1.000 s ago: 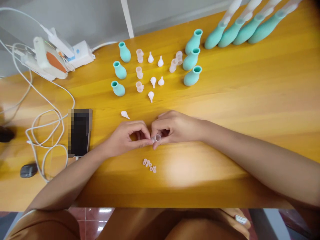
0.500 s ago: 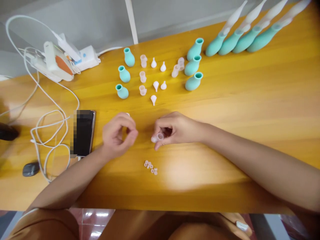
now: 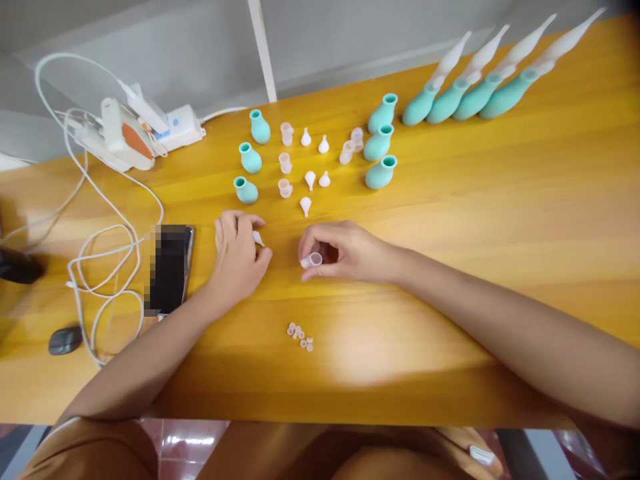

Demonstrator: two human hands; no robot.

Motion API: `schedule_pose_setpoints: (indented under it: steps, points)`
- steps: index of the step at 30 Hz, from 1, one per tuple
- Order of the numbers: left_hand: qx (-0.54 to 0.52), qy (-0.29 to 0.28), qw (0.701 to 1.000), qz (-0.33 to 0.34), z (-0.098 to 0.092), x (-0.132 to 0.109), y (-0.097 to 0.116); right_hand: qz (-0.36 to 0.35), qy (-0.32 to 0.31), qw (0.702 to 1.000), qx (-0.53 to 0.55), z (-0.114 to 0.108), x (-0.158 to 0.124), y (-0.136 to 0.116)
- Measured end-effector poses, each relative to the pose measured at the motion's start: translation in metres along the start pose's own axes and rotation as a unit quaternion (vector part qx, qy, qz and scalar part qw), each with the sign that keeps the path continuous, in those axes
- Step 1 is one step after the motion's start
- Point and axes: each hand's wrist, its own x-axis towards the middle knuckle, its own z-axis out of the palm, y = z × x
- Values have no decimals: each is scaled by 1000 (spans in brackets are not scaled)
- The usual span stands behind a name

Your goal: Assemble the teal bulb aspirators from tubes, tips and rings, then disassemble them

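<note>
My right hand (image 3: 345,253) pinches a small clear plastic cup-shaped connector (image 3: 313,260) between thumb and fingers, its round mouth facing up. Just left of it, my left hand (image 3: 237,250) reaches palm down over the table, thumb and fingers apart. A small white funnel-shaped piece (image 3: 258,238) lies between them, partly hidden; I see no grip on it. Nearer the table's front edge sits a cluster of several tiny clear rings (image 3: 300,335). Beyond my hands stand similar clear connectors (image 3: 285,163) and several white funnel-shaped pieces (image 3: 306,207).
Teal bulbs with open necks stand at the back left (image 3: 251,159) and back centre (image 3: 381,173). Farther right, several teal bulbs (image 3: 475,100) carry long clear tips. On the left are a phone (image 3: 173,270), a mouse (image 3: 65,341), looped white cable (image 3: 83,257) and a power strip (image 3: 180,131).
My left hand has turned palm down, its pinched fingers parting over the white funnel-shaped piece. The right hand still holds the clear connector, and has shifted slightly. The view has tilted a little.
</note>
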Motion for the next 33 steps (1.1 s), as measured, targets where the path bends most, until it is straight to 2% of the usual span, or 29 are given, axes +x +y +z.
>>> schedule_pose_setpoints:
  steps: [4, 11, 16, 19, 22, 24, 27, 30, 33]
  points:
    - [0, -4, 1000, 4, 0, 3, -3, 3, 0, 1000, -1, 0, 1, 1]
    - [-32, 22, 999, 16, 1, 5, -3, 5, -2, 1000, -8, -1, 1, 1]
    - [-123, 36, 991, 30, -4, 7, 2, 10, -5, 1000, 1, -1, 1, 0]
    - [-269, 30, 962, 29, -7, 5, 5, 9, -7, 1000, 8, -1, 2, 0]
    - [-426, -17, 905, -10, -5, 2, 6, 5, -9, 1000, 10, 0, 2, 0]
    - [-495, -36, 867, -44, -2, 0, 6, -2, -16, 1000, 8, 0, 2, 0]
    - [-557, -41, 826, -81, 1, -2, 5, -23, -17, 1000, -1, 0, 3, 1]
    - [-579, -54, 809, -82, 2, -2, 6, -49, -5, 999, -19, 0, 3, 3]
    - [-575, -43, 816, -47, 3, 0, 6, -71, 11, 997, -32, 0, 3, 4]
